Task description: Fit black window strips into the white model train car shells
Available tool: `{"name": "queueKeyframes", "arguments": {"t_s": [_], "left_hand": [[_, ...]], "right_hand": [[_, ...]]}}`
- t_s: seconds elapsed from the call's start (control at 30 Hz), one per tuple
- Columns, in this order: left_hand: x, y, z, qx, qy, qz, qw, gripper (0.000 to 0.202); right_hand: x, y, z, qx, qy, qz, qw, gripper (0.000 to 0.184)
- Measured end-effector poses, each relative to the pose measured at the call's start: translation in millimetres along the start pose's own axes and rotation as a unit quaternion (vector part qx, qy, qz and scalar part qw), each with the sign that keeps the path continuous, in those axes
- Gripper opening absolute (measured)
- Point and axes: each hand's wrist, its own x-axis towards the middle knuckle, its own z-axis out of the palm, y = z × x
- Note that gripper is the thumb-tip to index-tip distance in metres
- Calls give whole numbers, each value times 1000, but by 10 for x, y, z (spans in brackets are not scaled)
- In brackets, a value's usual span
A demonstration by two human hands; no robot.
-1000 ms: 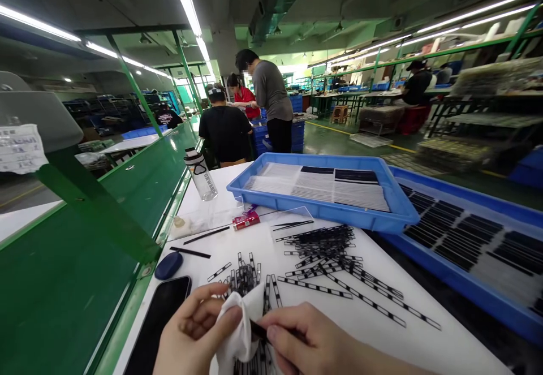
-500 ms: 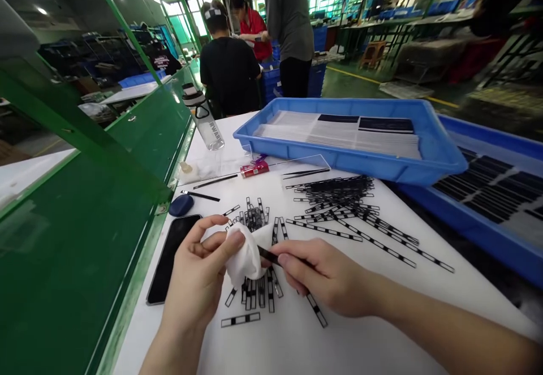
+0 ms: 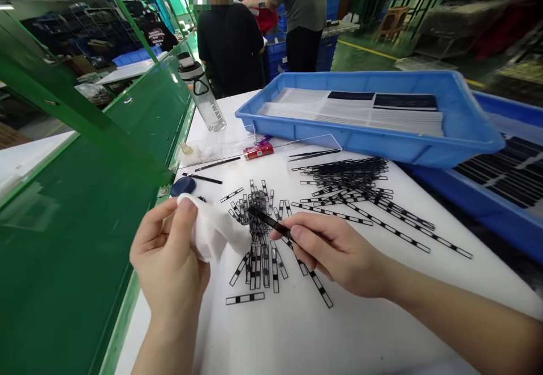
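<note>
My left hand [image 3: 169, 250] pinches a crumpled white cloth [image 3: 216, 231] between thumb and fingers, and the cloth hangs to the right. My right hand [image 3: 331, 248] grips a narrow flat black strip-like tool [image 3: 267, 220]; its exact kind I cannot make out. The tool's far end is over a loose pile of short black-and-clear strips [image 3: 258, 262] and is apart from the cloth. One short strip [image 3: 245, 298] lies alone in front of the pile. Longer strips of the same pattern [image 3: 348, 174] are heaped beyond my right hand.
A blue tray [image 3: 373, 137] of stacked white and black sheets overhangs another blue tray [image 3: 509, 194] at right. Along the left stand a green partition [image 3: 106, 211] and a water bottle [image 3: 207, 100]. A red cylinder [image 3: 258, 151] and dark tweezers-like tool [image 3: 314, 153] lie behind.
My left hand has moved left with the cloth, away from the black tool. The tool's end, wrapped by the cloth before, is now bare. The view has tilted down slightly.
</note>
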Motion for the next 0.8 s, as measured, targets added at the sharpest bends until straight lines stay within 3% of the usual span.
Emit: {"name": "queueKeyframes", "arguments": {"t_s": [0.2, 0.37, 0.57, 0.8], "left_hand": [[-244, -141, 69, 11, -100, -25, 995, 38], [-396, -158, 46, 28, -208, -63, 976, 28], [-441, -104, 39, 28, -201, -110, 973, 29], [-500, -22, 118, 46, -185, -181, 965, 30]], "right_hand": [[-22, 21, 71, 34, 12, 7, 999, 35], [-27, 23, 134, 27, 29, -24, 999, 26], [-15, 4, 176, 28, -35, 15, 999, 25], [-28, 12, 165, -73, -26, -36, 996, 32]]}}
